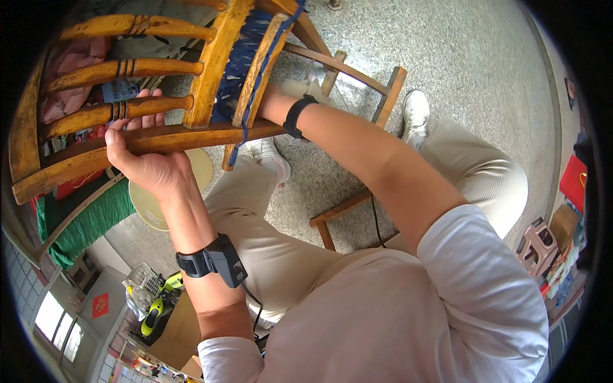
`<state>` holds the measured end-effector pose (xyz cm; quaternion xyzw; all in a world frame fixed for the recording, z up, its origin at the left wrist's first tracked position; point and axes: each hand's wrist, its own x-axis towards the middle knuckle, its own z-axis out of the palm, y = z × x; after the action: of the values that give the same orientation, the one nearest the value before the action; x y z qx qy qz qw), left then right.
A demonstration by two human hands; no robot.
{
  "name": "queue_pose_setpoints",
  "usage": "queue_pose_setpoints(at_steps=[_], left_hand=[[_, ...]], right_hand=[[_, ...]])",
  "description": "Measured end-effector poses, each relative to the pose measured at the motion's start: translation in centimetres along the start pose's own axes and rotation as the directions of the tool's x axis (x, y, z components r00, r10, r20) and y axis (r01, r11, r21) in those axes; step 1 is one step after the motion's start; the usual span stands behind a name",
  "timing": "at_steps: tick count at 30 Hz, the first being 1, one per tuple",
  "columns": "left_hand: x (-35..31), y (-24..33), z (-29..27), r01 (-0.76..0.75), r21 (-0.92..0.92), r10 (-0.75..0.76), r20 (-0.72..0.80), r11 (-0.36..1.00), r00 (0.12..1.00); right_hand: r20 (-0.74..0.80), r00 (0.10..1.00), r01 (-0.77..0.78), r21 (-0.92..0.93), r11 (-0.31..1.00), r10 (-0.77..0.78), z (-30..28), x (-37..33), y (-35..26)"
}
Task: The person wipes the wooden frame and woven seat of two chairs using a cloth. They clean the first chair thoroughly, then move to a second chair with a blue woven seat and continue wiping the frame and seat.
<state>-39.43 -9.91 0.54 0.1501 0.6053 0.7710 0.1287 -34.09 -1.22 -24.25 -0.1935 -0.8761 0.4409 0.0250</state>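
Note:
A varnished wooden chair [210, 64] lies tipped in front of me, its turned back bars on the left. Dark blue cord [251, 46] is woven across its seat frame, and a loose strand hangs down past the side rail [211, 135]. Around that rail my left hand [153, 159] is closed, thumb on the near side, fingertips showing beyond it. My right hand [273, 105] reaches behind the seat's edge bar; the bar hides its fingers. Beside the right wrist is a whitish, thin, sheet-like piece [313, 89]; whether the hand holds it cannot be made out.
Chair legs [389, 96] stick out over the speckled floor [460, 57]. A low wooden stool frame [338, 209] stands between my legs. A round cream disc [147, 201] and green cloth [83, 217] lie below the left hand. A pink plastic stool [538, 246] is at the right.

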Motion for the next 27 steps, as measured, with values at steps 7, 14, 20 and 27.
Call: queue_pose_setpoints(at_steps=[7,14,20,27], left_hand=[[-0.8,-0.5,1.3,0.027,-0.063,-0.022,0.082,0.998,0.996],[-1.7,-0.5,2.1,0.036,-0.059,-0.033,0.058,0.998,0.998],[-1.9,-0.4,2.3,-0.019,-0.028,0.021,0.084,0.999,0.996],[-3.4,-0.1,2.7,-0.039,0.069,0.023,0.22,0.997,0.975]], right_hand=[[0.225,0.952,-0.137,-0.285,0.949,0.205,-4.0,-3.9,2.5],[-0.11,0.992,0.059,-0.051,0.997,-0.064,-1.2,0.3,2.6],[0.018,0.995,-0.071,0.833,0.549,0.103,-1.8,1.6,0.8],[0.177,0.979,-0.19,0.97,0.15,0.098,-0.1,-0.1,4.6]])
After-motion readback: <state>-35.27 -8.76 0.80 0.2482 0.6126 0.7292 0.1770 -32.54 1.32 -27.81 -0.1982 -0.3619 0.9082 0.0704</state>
